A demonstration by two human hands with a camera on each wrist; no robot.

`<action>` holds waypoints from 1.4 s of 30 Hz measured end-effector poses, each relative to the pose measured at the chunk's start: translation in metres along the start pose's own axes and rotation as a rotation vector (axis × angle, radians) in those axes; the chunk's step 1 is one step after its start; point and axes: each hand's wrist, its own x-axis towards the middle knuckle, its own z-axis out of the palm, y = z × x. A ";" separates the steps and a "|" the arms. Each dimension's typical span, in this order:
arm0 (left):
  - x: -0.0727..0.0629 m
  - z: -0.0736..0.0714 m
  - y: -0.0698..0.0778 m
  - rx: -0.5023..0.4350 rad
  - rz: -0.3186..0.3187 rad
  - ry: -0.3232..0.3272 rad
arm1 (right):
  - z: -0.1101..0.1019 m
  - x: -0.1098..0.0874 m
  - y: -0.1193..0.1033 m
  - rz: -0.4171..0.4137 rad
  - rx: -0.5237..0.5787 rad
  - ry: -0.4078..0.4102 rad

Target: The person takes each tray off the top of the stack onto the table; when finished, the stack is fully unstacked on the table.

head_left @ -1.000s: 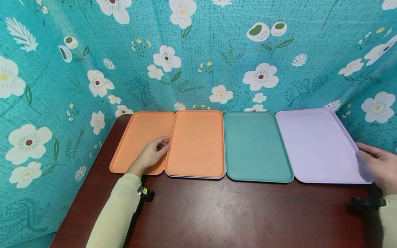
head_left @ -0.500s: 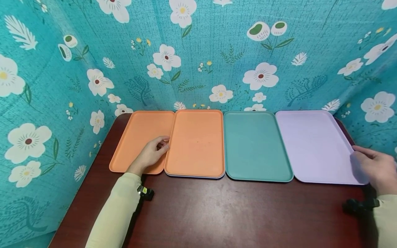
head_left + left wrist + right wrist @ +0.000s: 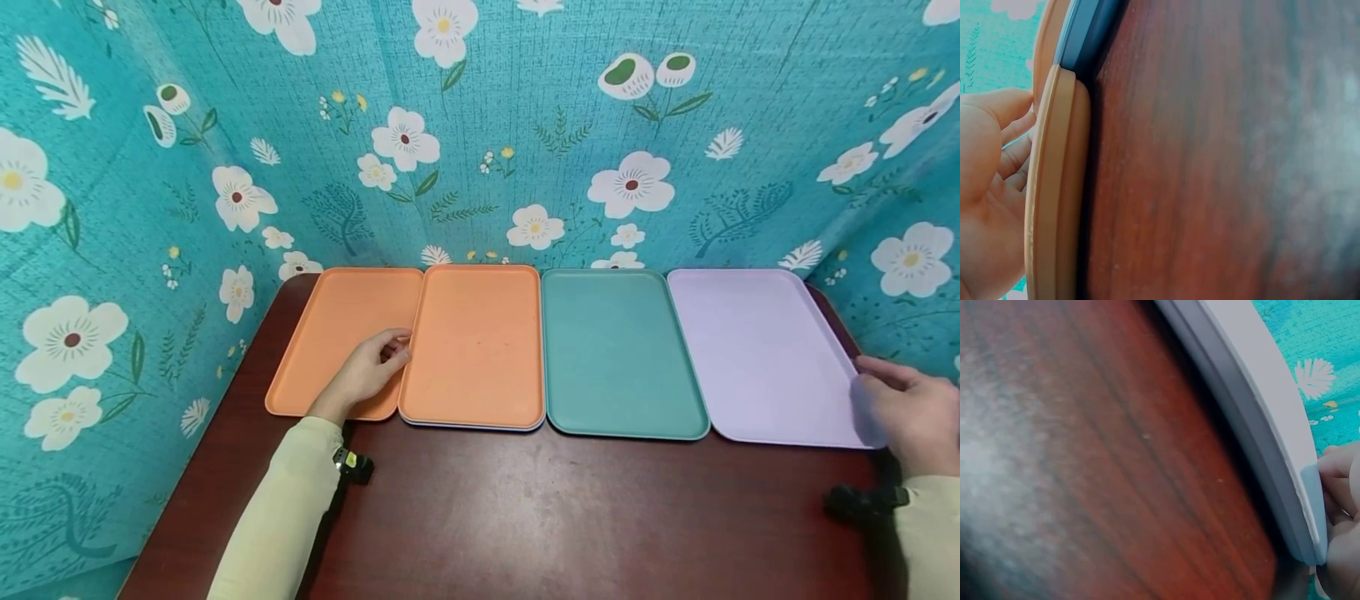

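In a row on the table lie an orange tray, a second orange tray, a green tray and a lilac tray. A blue-grey tray shows beneath the second orange one. My left hand reaches over the leftmost tray, its thumb and fingertips touching the left rim of the second orange tray, fingers loosely bent. At the far right my right hand grips the lilac tray by its right edge, thumb at the near side. The right wrist view shows the bent fingers right at that edge.
The dark wood table extends in front of the trays. A turquoise flowered cloth hangs along the back and both sides, close behind the trays' far edges. Black wrist devices sit on both forearms.
My right hand has moved slightly left and nearer with the lilac tray, whose right side has shifted inward and now lies straighter. My left hand and the other trays have stayed put.
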 end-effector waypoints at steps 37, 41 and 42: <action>0.001 -0.001 -0.001 -0.003 0.008 0.000 | 0.022 -0.059 -0.060 -0.180 0.101 0.028; 0.001 -0.001 -0.001 -0.006 0.012 -0.001 | 0.027 -0.066 -0.067 -0.302 0.140 -0.018; 0.000 -0.001 -0.001 -0.008 0.011 -0.002 | 0.030 -0.068 -0.070 -0.337 0.153 -0.017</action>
